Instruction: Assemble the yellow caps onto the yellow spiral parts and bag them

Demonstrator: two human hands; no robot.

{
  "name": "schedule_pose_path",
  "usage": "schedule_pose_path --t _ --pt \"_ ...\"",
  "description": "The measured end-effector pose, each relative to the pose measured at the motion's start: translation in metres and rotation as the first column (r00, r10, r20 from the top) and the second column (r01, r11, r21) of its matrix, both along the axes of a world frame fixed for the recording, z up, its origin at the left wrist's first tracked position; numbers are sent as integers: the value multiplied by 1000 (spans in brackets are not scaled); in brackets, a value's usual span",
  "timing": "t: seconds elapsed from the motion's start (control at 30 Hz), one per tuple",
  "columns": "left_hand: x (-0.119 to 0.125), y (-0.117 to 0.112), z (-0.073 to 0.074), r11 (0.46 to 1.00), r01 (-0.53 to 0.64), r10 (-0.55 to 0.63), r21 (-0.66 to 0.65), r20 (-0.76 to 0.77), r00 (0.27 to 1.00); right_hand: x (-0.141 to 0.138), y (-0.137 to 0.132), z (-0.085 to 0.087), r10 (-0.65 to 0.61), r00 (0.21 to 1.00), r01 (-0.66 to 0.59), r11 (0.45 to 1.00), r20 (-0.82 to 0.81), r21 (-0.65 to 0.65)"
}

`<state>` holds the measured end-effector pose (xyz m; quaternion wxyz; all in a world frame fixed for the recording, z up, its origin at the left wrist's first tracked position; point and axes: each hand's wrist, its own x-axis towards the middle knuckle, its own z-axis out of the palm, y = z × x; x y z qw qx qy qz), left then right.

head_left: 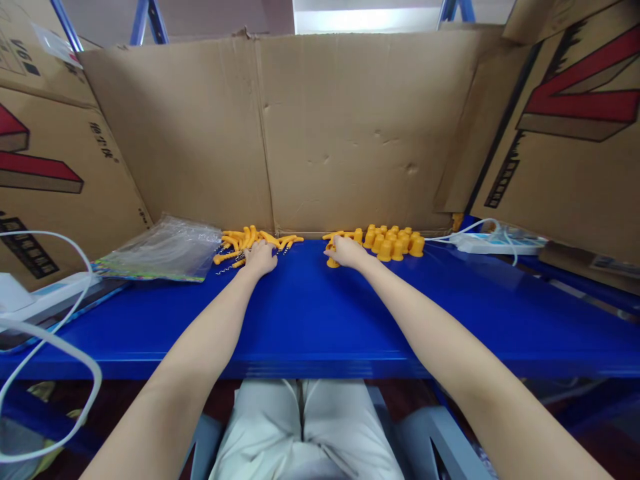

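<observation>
My left hand [261,259] rests on a loose pile of yellow corkscrew parts [245,237], its fingers reaching over them and its thumb apart. Thin metal spirals stick out of several of these pieces, and some lie partly hidden under the fingers. Farther right, my right hand [349,252] is closed around a yellow cup-shaped corkscrew base [333,263] at the tabletop. Just beyond that hand stands a cluster of similar yellow bases [397,241], wide rim down. Behind my right fingers lie a few more yellow pieces [333,235].
Clear plastic bags [165,250] lie left of the pile on the blue table [310,313]. A cardboard wall [350,133] closes off the back, with boxes at both sides. White power strips [495,243] and cables lie at the right and left edges.
</observation>
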<state>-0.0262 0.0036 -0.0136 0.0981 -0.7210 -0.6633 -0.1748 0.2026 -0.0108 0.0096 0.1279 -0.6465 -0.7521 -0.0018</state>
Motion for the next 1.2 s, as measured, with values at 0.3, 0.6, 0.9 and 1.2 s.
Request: schedule_pose_path --t 0.3,0.6,0.9,1.2 --pt "14 7 -10 974 187 -194 -125 -50 980 -2 11 -16 93 989 -100 993 -112 -62" --pt "17 4 -6 994 112 -113 -16 -71 991 -3 9 -17 133 988 -135 991 -75 -20" --pt "18 -5 17 934 166 -221 317 147 964 -2 7 -16 153 987 -154 988 -53 -11" --pt "28 -12 24 887 217 -319 407 202 926 -3 9 -17 158 986 -159 987 -52 -14"
